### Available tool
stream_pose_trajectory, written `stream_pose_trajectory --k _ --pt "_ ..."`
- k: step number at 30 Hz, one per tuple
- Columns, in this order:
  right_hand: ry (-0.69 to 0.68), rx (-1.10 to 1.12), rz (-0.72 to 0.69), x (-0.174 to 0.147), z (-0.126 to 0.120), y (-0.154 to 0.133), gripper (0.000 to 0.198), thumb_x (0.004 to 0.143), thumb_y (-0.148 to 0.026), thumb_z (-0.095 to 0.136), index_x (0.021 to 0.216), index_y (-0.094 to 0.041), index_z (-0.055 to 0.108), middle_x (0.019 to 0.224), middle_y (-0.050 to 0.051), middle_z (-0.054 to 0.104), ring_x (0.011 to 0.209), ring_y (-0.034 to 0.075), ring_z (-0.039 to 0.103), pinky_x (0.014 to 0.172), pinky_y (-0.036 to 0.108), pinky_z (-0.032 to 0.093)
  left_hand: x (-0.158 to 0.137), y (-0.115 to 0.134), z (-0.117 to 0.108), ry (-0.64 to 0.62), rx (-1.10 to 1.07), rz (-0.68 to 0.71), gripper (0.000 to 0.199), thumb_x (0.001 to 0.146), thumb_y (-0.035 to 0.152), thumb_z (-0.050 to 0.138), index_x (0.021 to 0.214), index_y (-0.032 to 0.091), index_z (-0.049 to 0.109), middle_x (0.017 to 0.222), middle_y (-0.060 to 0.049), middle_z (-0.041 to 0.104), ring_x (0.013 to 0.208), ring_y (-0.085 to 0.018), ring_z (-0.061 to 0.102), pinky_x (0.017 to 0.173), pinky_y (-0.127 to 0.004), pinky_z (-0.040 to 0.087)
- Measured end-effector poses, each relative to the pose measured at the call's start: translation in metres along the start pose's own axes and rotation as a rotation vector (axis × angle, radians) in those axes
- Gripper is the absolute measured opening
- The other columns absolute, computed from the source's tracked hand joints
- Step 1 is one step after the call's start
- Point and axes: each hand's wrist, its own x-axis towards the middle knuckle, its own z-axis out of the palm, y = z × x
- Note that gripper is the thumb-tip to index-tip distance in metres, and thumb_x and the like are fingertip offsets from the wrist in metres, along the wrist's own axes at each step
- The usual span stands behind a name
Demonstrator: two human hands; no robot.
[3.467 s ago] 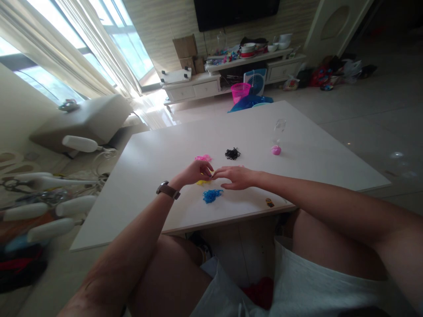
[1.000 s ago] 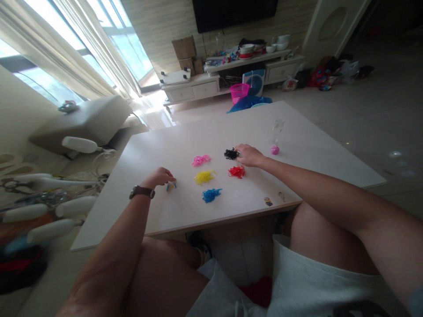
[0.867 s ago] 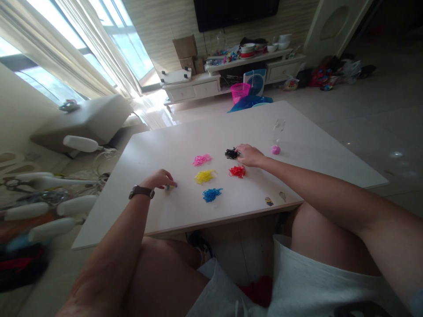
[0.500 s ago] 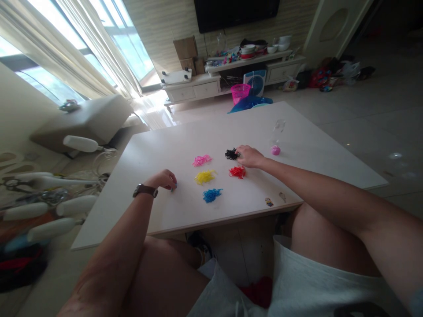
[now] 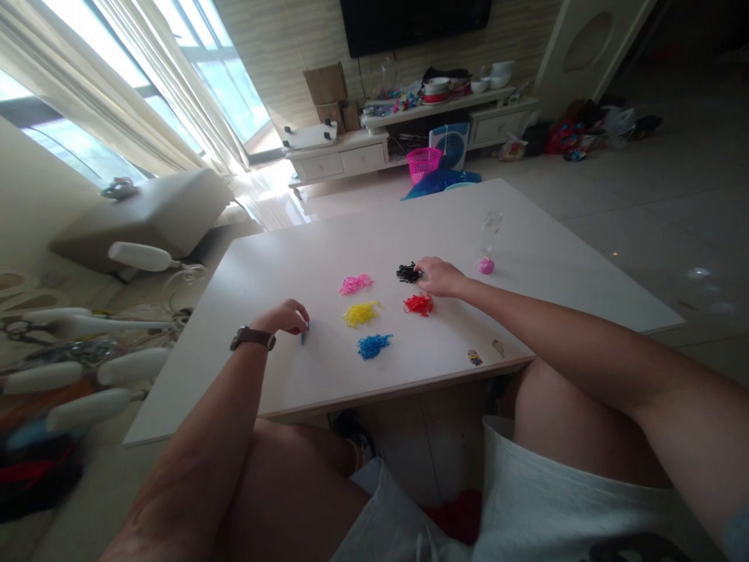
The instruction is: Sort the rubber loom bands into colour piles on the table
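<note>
My left hand (image 5: 285, 317) is above the left part of the white table (image 5: 328, 254), its fingers closed on a small blue rubber band (image 5: 303, 338). At the right edge of a pile of black rubber bands (image 5: 406, 272) is my right hand (image 5: 440, 276), fingertips bent together at the bands. What exactly lies between those fingertips is too small to make out. Between the hands are piles of pink rubber bands (image 5: 356, 284), yellow rubber bands (image 5: 361, 314) and blue rubber bands (image 5: 374, 346). Red rubber bands (image 5: 417, 304) lie just in front of the right hand.
Beyond my right wrist stand a pink ball-like object (image 5: 485, 266) and a clear plastic container (image 5: 491, 230). Two stickers, one a yellow figure (image 5: 473, 357), are at the near edge. A pink basket (image 5: 424, 164) stands on the floor past the table.
My left hand has turned slightly, so more of the blue band shows below its fingers. The right hand stays at the black pile. The whole view has shifted a little.
</note>
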Motion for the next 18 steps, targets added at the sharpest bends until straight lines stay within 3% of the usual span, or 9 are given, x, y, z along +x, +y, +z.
stream_pose_trajectory --k 8,14,18 --pt "-0.008 -0.001 0.007 -0.001 -0.002 -0.003 0.035 0.081 -0.022 0.060 0.116 -0.020 0.066 0.130 0.010 0.066 0.121 0.028 0.059 0.103 0.039 0.048 -0.007 0.010 -0.004 0.092 0.094 0.010 0.026 0.050 0.004 0.075 0.069 0.016 0.061 0.052 0.001 0.060 0.059 -0.018 0.067 0.058 -0.023 0.055" --pt "-0.009 0.009 0.010 -0.002 -0.003 -0.003 0.036 0.081 -0.022 0.060 0.116 -0.020 0.066 0.130 0.010 0.066 0.122 0.028 0.059 0.104 0.039 0.048 -0.012 0.033 0.012 0.074 -0.038 0.322 0.032 0.056 0.022 0.082 0.083 0.016 0.067 0.075 -0.004 0.074 0.067 -0.018 0.069 0.064 -0.028 0.056" --pt "-0.010 0.011 0.005 -0.001 -0.002 -0.003 0.036 0.081 -0.022 0.060 0.116 -0.020 0.066 0.130 0.010 0.066 0.122 0.028 0.058 0.104 0.039 0.048 -0.015 0.052 0.028 0.043 -0.086 0.453 0.037 0.060 0.033 0.085 0.088 0.015 0.069 0.080 -0.007 0.075 0.076 -0.021 0.071 0.068 -0.030 0.055"
